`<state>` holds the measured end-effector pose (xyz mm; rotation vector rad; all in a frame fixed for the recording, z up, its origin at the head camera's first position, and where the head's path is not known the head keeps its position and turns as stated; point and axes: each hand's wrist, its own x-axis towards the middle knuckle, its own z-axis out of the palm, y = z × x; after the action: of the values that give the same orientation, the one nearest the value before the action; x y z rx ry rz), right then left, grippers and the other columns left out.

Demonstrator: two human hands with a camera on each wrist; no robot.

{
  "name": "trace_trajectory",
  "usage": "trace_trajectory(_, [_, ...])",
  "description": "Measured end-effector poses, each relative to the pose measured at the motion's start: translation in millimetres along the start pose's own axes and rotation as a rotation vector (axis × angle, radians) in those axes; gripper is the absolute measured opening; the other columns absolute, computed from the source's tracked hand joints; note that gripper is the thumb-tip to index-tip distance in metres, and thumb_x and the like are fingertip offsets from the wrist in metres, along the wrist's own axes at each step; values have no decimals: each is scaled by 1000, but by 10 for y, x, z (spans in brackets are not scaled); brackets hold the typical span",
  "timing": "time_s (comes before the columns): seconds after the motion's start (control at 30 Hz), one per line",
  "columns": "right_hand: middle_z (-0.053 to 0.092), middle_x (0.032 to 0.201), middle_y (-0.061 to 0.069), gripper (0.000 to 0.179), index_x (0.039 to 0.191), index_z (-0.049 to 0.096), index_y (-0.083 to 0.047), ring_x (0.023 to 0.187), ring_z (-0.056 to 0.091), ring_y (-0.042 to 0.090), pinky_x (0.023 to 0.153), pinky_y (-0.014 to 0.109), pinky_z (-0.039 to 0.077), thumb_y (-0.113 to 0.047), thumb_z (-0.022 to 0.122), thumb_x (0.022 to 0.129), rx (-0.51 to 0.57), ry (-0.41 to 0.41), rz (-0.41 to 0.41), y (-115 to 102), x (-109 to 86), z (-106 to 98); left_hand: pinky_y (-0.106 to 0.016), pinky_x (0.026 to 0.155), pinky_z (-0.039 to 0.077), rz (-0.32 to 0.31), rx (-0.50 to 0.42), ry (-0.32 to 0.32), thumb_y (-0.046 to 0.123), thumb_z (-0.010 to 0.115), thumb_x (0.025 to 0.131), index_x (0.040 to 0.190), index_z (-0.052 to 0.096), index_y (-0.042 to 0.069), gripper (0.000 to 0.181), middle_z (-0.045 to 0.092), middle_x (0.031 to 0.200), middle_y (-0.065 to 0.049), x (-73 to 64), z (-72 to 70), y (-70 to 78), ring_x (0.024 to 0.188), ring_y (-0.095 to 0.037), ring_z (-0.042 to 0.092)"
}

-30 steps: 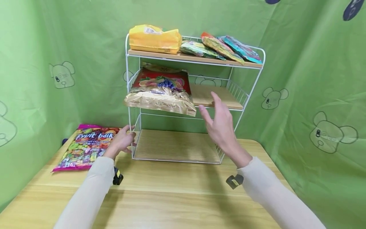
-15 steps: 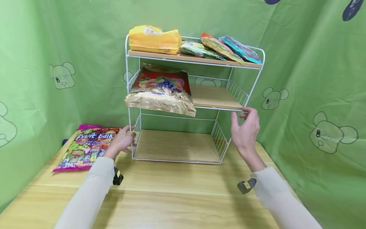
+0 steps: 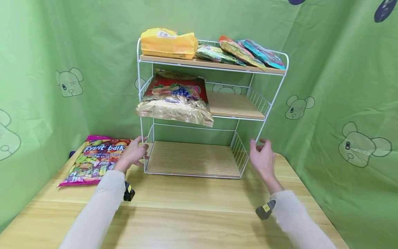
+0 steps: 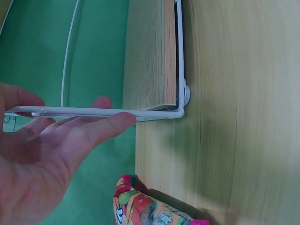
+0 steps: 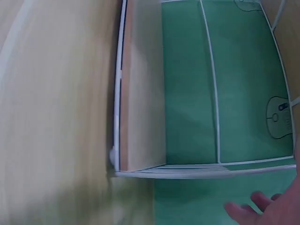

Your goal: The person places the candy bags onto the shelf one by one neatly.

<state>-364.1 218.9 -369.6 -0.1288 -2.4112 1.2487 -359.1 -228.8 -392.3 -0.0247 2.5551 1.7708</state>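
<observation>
A white wire rack [image 3: 192, 176] with three wooden shelves stands on the table. My left hand [image 3: 133, 152] holds its lower left post; in the left wrist view the post [image 4: 89, 112] passes between the thumb and fingers. Beside the lower right post is my right hand [image 3: 262, 157], fingers loosely bent. The right wrist view shows these fingers [image 5: 243, 213] apart from the rack's side wires [image 5: 201, 173]. On the middle shelf's left half lies a gold and red bag [image 3: 177, 97] with fruit pictures, its front end overhanging the edge.
A yellow packet [image 3: 168, 45] and several smaller colourful packets [image 3: 242, 53] lie on the top shelf. A pink-edged fruit chew bag [image 3: 96, 160] lies on the table [image 3: 186, 214], left of the rack. Green cloth [image 3: 335, 86] surrounds the table.
My right hand has moved from in front of the middle shelf out to the right, then down along the right post. The left hand has stayed on the left post.
</observation>
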Motion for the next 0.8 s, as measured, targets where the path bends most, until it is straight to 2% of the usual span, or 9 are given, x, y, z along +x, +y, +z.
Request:
trace_trajectory(0.13, [56, 134, 34, 74, 155, 26, 2, 115, 62, 47, 93, 55, 56, -52, 35, 106, -14, -73, 28, 81, -1, 59, -55, 78, 62, -5, -13, -4, 18, 40, 104, 159, 26, 9, 57, 50, 114, -28, 15, 5, -13, 112, -48, 65])
trace_trajectory(0.33, [45, 147, 37, 73, 157, 22, 4, 131, 52, 51, 105, 58, 49, -49, 32, 108, -4, -148, 59, 152, 7, 120, -55, 79, 62, -6, -21, -2, 18, 40, 104, 159, 26, 10, 57, 49, 120, -30, 17, 2, -17, 111, -47, 66])
trace_trajectory(0.4, [51, 141, 36, 73, 157, 24, 3, 114, 62, 45, 93, 50, 58, -49, 31, 107, -1, -169, 76, 187, 18, 142, -55, 79, 62, -4, -19, -1, 18, 40, 104, 159, 26, 9, 57, 49, 120, -30, 11, 3, -14, 110, -47, 66])
trace_trajectory(0.47, [62, 119, 28, 71, 156, 29, 1, 86, 65, 30, 71, 38, 60, -50, 30, 107, 0, -181, 80, 221, 22, 168, -54, 79, 62, -5, -18, -2, 18, 40, 104, 159, 26, 9, 57, 49, 120, -31, 7, 7, -13, 111, -47, 66])
trace_trajectory(0.5, [63, 106, 22, 70, 155, 33, 0, 74, 60, 24, 62, 33, 55, -51, 29, 107, -5, -182, 80, 235, 22, 180, -55, 79, 62, -6, -20, -3, 18, 40, 104, 159, 26, 9, 57, 49, 120, -31, 6, 9, -12, 111, -47, 65])
trace_trajectory(0.57, [54, 84, 8, 66, 153, 39, -2, 59, 41, 13, 47, 26, 39, -49, 28, 108, -10, -181, 74, 259, 21, 204, -55, 79, 62, -5, -19, -4, 18, 40, 104, 159, 26, 9, 57, 49, 120, -31, 4, 12, -11, 111, -47, 65])
trace_trajectory(0.6, [49, 78, 3, 63, 151, 42, -3, 57, 38, 11, 45, 25, 37, -47, 28, 108, -15, -177, 64, 262, 21, 214, -55, 80, 61, -5, -20, -4, 18, 40, 104, 159, 26, 9, 57, 49, 120, -31, 4, 12, -10, 111, -47, 65])
trace_trajectory(0.67, [48, 76, 2, 59, 150, 44, -3, 56, 39, 12, 45, 25, 36, -43, 27, 109, -26, -170, 44, 259, 21, 229, -55, 79, 61, -4, -20, -3, 18, 40, 104, 159, 26, 9, 57, 49, 119, -31, 6, 9, -9, 111, -48, 65])
trace_trajectory(0.8, [57, 85, 11, 53, 151, 44, -2, 59, 45, 14, 44, 25, 37, -31, 28, 109, -18, -184, 34, 224, 45, 253, -56, 79, 61, -3, -21, -2, 18, 40, 104, 159, 27, 9, 57, 49, 118, -31, 9, -4, -10, 110, -47, 66])
